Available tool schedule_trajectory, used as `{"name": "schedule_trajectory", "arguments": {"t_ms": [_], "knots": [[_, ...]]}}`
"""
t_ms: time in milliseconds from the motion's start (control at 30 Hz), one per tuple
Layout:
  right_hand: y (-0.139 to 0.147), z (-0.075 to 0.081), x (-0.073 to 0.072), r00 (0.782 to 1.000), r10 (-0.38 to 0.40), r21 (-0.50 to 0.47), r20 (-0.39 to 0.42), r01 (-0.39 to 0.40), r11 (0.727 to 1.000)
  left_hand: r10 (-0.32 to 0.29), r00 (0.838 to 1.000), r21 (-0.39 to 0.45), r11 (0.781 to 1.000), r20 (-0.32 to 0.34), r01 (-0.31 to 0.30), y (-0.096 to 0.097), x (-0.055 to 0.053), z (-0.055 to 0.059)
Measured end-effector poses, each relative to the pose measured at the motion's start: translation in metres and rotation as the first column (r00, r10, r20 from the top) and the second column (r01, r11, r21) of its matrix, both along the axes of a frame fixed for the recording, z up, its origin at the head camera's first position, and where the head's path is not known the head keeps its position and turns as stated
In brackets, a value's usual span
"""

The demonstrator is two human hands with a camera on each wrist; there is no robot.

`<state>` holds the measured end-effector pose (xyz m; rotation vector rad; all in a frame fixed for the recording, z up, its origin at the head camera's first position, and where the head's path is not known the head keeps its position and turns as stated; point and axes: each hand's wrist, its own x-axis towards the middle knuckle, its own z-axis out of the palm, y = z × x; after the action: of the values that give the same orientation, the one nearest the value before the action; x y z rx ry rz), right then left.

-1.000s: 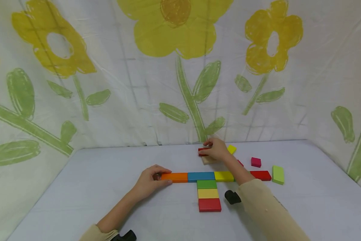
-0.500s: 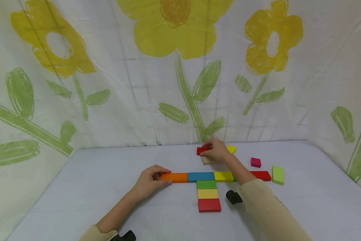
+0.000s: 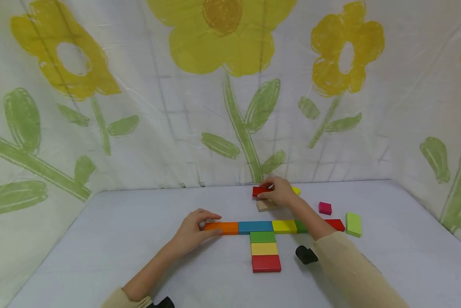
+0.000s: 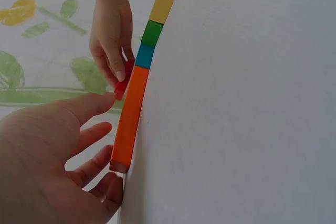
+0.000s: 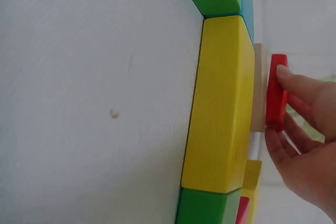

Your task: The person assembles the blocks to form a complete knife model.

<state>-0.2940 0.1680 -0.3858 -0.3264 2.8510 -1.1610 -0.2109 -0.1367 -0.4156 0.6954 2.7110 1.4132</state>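
In the head view my right hand point(image 3: 280, 192) pinches a red block point(image 3: 260, 191) at the far side of the table. That block is close to a pale wooden block point(image 3: 266, 206); whether they touch I cannot tell. My left hand point(image 3: 192, 229) is around the left end of an orange block point(image 3: 226, 228), fingers apart and relaxed. The orange block starts a row with a blue block point(image 3: 255, 226), a yellow block point(image 3: 284, 226), a green block point(image 3: 301, 226) and a red end block point(image 3: 335, 224). My right forearm covers part of the row.
A column of a green point(image 3: 263, 237), a pale yellow point(image 3: 264, 249) and a red block point(image 3: 266, 264) runs from the row toward me. Loose at the right are a pink-red block point(image 3: 325, 208), a light green block point(image 3: 353, 224) and a bright yellow block point(image 3: 296, 190).
My right hand has shifted the red block slightly left, then a little right and away. The left index finger has risen a little from the orange block. The row looks unmoved.
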Motion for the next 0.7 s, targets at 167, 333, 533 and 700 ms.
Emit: {"name": "schedule_trajectory", "arguments": {"t_ms": [167, 333, 533, 700], "knots": [[0.003, 0.004, 0.007, 0.999, 0.019, -0.026, -0.044, -0.020, 0.999, 0.037, 0.999, -0.087, 0.995, -0.018, -0.038, 0.020, 0.004, 0.007], [0.008, 0.012, 0.019, 0.994, 0.029, -0.041, -0.102, -0.033, 0.999, -0.030, 0.997, -0.157, 0.987, -0.067, 0.019, 0.040, 0.012, 0.013], [0.015, 0.019, 0.035, 0.987, 0.034, -0.027, -0.156, -0.039, 0.999, -0.198, 0.979, -0.194, 0.963, -0.052, 0.185, 0.053, 0.020, 0.017], [0.024, 0.024, 0.051, 0.977, 0.061, -0.014, -0.203, -0.065, 0.998, -0.325, 0.944, -0.201, 0.929, -0.050, 0.309, 0.056, 0.021, 0.014]]}}
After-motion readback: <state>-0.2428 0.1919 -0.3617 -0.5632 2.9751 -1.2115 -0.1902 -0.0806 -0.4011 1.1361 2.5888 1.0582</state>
